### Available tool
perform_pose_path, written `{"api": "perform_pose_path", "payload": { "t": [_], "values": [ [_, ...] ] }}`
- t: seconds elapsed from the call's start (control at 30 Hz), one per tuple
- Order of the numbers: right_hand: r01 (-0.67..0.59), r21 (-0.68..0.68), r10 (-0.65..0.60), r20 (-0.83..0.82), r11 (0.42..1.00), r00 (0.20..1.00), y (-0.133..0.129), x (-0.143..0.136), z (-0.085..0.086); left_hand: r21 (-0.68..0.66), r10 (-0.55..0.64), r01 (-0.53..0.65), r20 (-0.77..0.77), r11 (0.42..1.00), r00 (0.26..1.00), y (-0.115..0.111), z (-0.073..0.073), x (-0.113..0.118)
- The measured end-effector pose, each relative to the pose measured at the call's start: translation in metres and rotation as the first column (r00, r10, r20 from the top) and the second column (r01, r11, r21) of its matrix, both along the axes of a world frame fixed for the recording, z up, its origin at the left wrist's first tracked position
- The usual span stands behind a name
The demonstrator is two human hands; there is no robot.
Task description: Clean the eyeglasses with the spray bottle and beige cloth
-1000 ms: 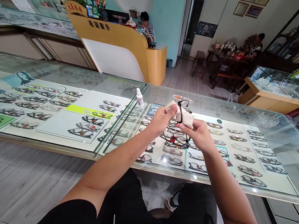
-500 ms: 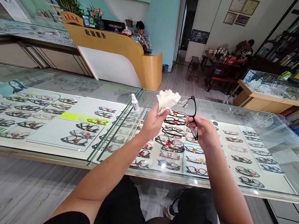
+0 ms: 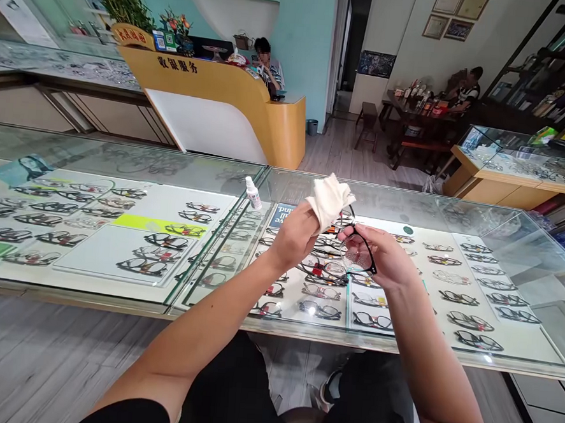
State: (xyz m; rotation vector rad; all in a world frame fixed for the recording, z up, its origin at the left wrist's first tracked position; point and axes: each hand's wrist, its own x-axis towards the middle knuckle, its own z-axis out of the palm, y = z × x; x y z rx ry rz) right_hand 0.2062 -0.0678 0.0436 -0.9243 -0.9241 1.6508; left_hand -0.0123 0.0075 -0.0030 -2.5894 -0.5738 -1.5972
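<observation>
glass display case (image 3: 266, 328) spanning the foreground, rows of spectacles inside. left hand (image 3: 296, 235): fingers bunched around a pale cloth (image 3: 330, 200), to the right of the spray bottle (image 3: 253, 193) — the cloth against the upper part of the black-framed glasses (image 3: 367, 250). right hand (image 3: 389, 256): fingers pinching the frame, farther right of the bottle — the glasses held above the case.

The yellow counter (image 3: 233, 81) reads "收银服务" (and a blue card (image 3: 281, 216) in the glass case (image 3: 430, 214) shows "all").
</observation>
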Motion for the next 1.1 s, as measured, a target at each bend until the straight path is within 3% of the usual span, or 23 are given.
{"api": "perform_pose_path", "payload": {
  "t": [0.13,0.3,0.6,0.7,0.77,0.83,0.9,0.93,1.0,1.1],
  "values": [
    [-0.027,-0.058,0.022,-0.099,0.998,0.995,0.003,0.004,-0.001,0.042,-0.038,0.041,-0.073,0.998,0.997,0.002,0.004,0.002],
    [-0.047,-0.094,0.037,-0.109,0.994,0.993,0.004,0.003,-0.003,-0.031,-0.044,0.04,-0.129,0.999,0.991,0.001,0.006,0.004],
    [-0.088,-0.017,0.088,-0.041,0.996,0.995,0.0,-0.01,-0.007,-0.134,-0.152,0.147,-0.028,0.98,0.988,-0.01,0.017,0.004],
    [-0.065,0.097,0.056,0.094,0.993,0.994,-0.005,-0.008,-0.002,-0.304,-0.114,0.148,0.126,0.941,0.985,-0.016,0.018,0.004],
    [0.008,0.241,-0.054,0.183,0.971,0.982,-0.007,-0.006,0.0,-0.541,-0.041,0.176,0.252,0.823,0.967,-0.018,0.02,0.006],
    [0.137,0.41,-0.245,0.225,0.902,0.943,-0.009,-0.003,0.001,-0.733,-0.021,0.29,0.352,0.616,0.936,-0.019,0.023,0.008],
    [0.245,0.537,-0.418,0.227,0.807,0.879,-0.007,-0.001,0.002,-0.815,-0.091,0.404,0.404,0.416,0.91,-0.017,0.026,0.009],
    [0.277,0.572,-0.474,0.227,0.772,0.851,-0.006,0.0,0.002,-0.837,-0.138,0.426,0.404,0.343,0.904,-0.015,0.027,0.009],
    [0.286,0.592,-0.509,0.251,0.754,0.823,-0.001,0.002,0.001,-0.872,-0.21,0.414,0.367,0.263,0.906,-0.013,0.028,0.01],
    [0.237,0.526,-0.452,0.328,0.817,0.83,0.007,0.003,-0.002,-0.898,-0.256,0.38,0.322,0.224,0.912,-0.012,0.029,0.01]
  ]
}}
